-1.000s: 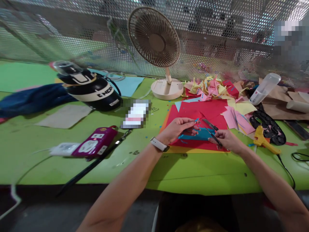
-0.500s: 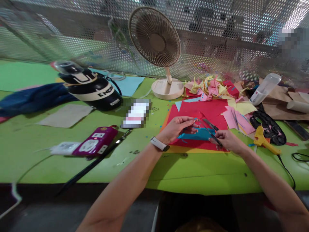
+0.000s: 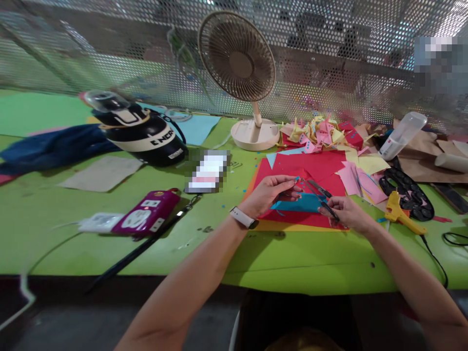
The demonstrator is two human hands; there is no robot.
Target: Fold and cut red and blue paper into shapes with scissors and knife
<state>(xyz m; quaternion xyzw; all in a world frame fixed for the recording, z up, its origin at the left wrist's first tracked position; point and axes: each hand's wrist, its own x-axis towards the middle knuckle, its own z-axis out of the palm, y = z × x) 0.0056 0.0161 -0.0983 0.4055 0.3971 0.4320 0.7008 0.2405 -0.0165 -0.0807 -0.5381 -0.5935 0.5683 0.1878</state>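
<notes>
My left hand (image 3: 274,192) wears a light-banded wristwatch (image 3: 243,217). Its thumb and forefinger pinch a tiny piece of blue paper (image 3: 297,179). Scissors with dark handles (image 3: 330,211) are in my right hand (image 3: 346,214), the blades parted and pointing left toward the fingertips of my left hand. Both hands hover over red paper sheets (image 3: 303,163). A blue paper strip (image 3: 305,203) lies on the red below them, with a yellow sheet (image 3: 270,226) peeking out underneath. Small blue scraps are scattered around; the exact outline of the pinched piece is too small to tell.
A fan (image 3: 255,134) stands behind the papers, beside a heap of folded paper pieces (image 3: 321,131). To the right are a yellow glue gun (image 3: 404,214), a black tray (image 3: 405,192) and a clear bottle (image 3: 402,136). Leftward lie a phone (image 3: 208,170), purple power strip (image 3: 146,212) and black jug (image 3: 146,141).
The view has shifted very slightly. My hands keep nearly the same pose, with the scissors still beside the pinched blue paper.
</notes>
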